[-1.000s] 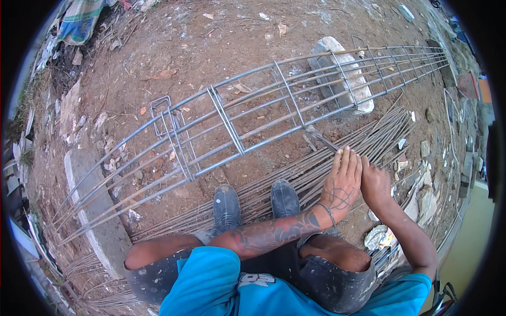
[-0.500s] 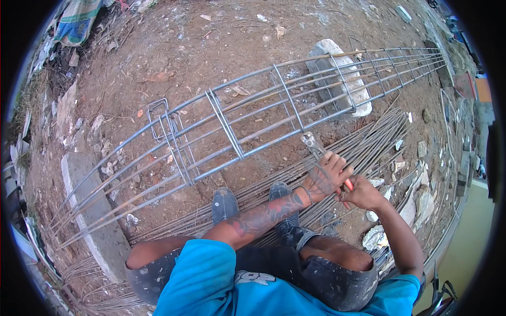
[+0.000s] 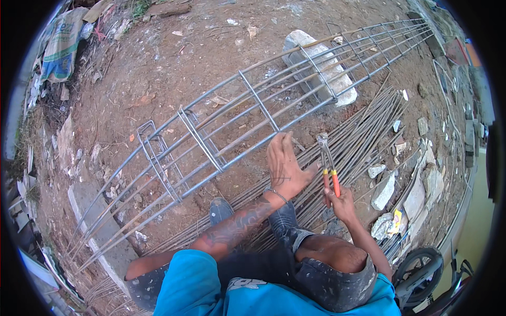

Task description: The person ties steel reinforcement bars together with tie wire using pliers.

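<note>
My left hand (image 3: 286, 167) reaches up to the near long bar of a steel rebar cage (image 3: 244, 100), by the corner of one stirrup (image 3: 258, 100). Its fingers are stretched out and the thumb stands apart; whether the fingertips touch the bar I cannot tell. In my right hand (image 3: 342, 203) is a pair of end-cutting pincers (image 3: 336, 181) with orange and yellow handles. Their jaws point away from me, off the cage, above a pile of loose rebar (image 3: 363, 139). Two more stirrups sit close together near the cage's left part.
A pale concrete block (image 3: 345, 97) props the cage toward the right, and a grey slab (image 3: 97, 216) lies under its left end. Broken stones (image 3: 383, 192) are scattered on the right. A wheel (image 3: 419, 274) stands at lower right. An old sack (image 3: 62, 47) lies far left.
My left hand has left the pincers and moved left to the cage's near bar, its fingers opening. The pincers have swung more upright in my right hand. The whole view has shifted.
</note>
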Motion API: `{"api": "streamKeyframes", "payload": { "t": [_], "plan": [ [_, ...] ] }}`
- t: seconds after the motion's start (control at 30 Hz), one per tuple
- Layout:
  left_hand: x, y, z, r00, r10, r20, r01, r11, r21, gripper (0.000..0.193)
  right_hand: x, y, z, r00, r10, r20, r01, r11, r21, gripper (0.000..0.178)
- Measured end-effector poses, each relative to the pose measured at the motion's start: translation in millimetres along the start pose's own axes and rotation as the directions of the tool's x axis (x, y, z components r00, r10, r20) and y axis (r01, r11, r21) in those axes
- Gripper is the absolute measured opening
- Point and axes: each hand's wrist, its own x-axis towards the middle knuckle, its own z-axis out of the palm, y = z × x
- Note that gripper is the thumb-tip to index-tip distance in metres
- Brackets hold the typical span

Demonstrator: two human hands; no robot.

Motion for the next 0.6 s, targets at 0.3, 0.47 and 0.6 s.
{"api": "streamKeyframes", "payload": {
  "t": [0.3,0.47,0.6],
  "plan": [
    [-24.9,-34.7,36.5,0.920,-0.348,0.182,0.344,0.937,0.055,0.059,-0.2,24.7,-14.2,0.968,0.021,0.249,-0.083,0.966,0.244,0.027],
    [-18.8,-68.2,39.0,0.590,-0.496,0.637,0.731,0.664,-0.161,0.018,14.9,37.2,-30.7,0.968,-0.067,0.240,0.086,0.994,-0.070,0.036],
    [-17.4,-73.8,47.4,0.715,-0.436,0.546,0.529,0.848,-0.016,0.023,41.2,66.4,-64.6,0.986,-0.152,0.073,0.169,0.858,-0.486,0.034]
  ]
}}
